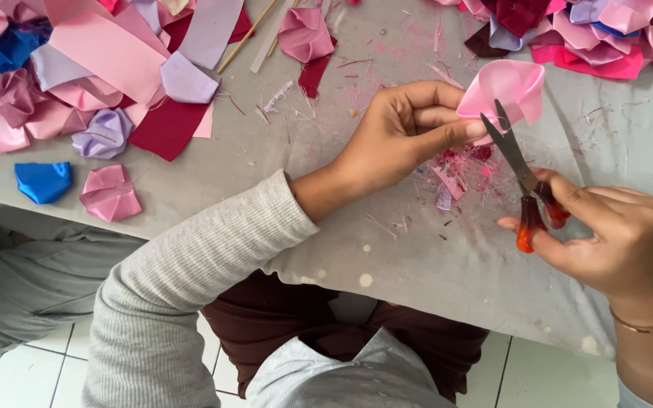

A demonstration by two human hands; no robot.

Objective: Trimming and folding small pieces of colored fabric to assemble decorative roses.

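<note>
The left hand [406, 132] pinches a folded pink satin ribbon petal [504, 87] above the grey cloth-covered table [417, 257]. The right hand [614, 234] grips orange-handled scissors [523, 181], blades parted at the petal's edge. Ribbon scraps [459, 170] lie beneath.

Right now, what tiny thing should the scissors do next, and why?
Probably close the scissors gently. Their open blades already sit at the edge of the pink folded ribbon piece, pinched in the left hand, while the right hand grips the orange handles.
</note>
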